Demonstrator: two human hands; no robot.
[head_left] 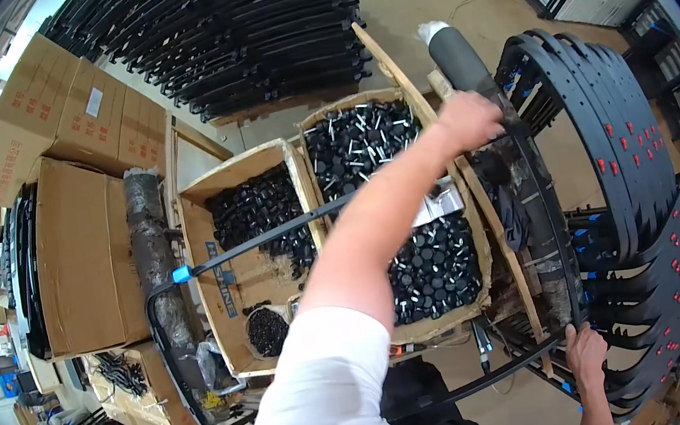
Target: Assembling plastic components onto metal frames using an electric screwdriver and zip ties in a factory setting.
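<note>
A large black frame with rounded corners (273,234) spans the work area, lying over the boxes and a wrapped roller on the right. A blue clip (182,275) sits at its left far corner. My left hand (469,120) reaches across, fingers curled at the frame's far right corner; the forearm hides part of the far bar. Around the near right corner my right hand (585,349) is closed. Under the frame stand an open carton of black caps (205,318) and a carton of black round-headed screw feet (487,266), with a white paper piece (440,203) on top.
Curved black panels with red tips (607,131) are stacked at the right. Black frames (245,34) pile up at the back. Cardboard boxes (80,249) and a wrapped roller (145,205) stand at left. A wooden board (394,70) runs beside the right-hand grey roller (457,57).
</note>
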